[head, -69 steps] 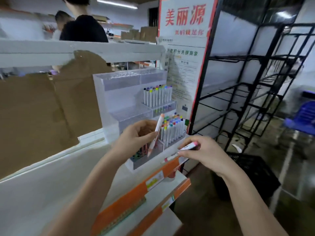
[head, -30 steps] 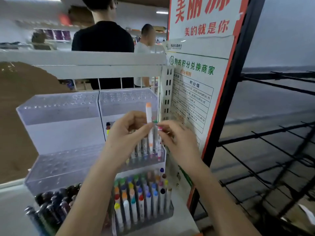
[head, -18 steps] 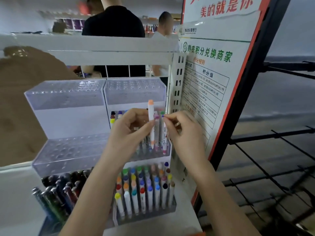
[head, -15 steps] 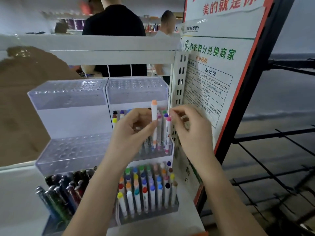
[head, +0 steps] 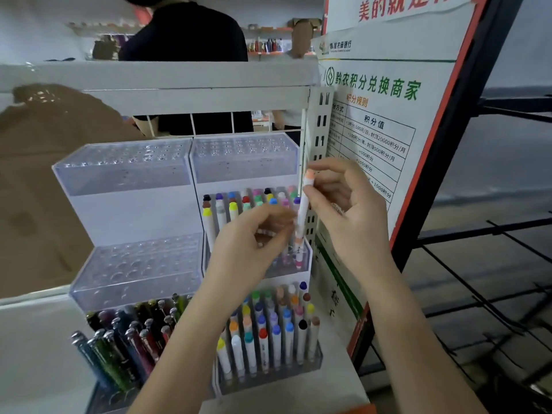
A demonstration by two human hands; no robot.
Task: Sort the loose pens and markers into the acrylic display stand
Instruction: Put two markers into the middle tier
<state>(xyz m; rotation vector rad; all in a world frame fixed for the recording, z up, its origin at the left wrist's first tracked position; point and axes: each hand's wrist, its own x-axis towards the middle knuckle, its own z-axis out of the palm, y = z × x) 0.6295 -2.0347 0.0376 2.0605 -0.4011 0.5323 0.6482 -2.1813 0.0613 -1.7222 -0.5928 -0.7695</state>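
**A:** From the head view, why is the peach-capped marker [head: 302, 216] upright at the far right edge of the acrylic display stand [head: 128, 180]?

**B:** My guess is it is being steered into a free hole. Its lower end sits down in the right-hand middle tier [head: 304, 258], at the corner nearest the perforated white upright [head: 320, 138]. The other markers in that tier also stand cap-up, so this one matches the row.

**A:** Who has hold of it?

**B:** The right hand [head: 349, 216]. Its thumb and forefinger pinch the barrel just below the cap, with the rest of the fingers [head: 334, 174] curled loosely above. The wrist comes in from the lower right.

**A:** And the left hand [head: 248, 249]?

**B:** It is raised in front of the same tier, fingers bent, tips close to the marker's lower barrel. It is blurred there, so I cannot tell whether it pinches the marker or only steadies it.

**A:** The rest of the stand?

**B:** The bottom right tier [head: 268, 339] is packed with coloured markers, the bottom left holds dark metallic pens [head: 125, 348], and the two left upper tiers and the top right one show only bare holes.
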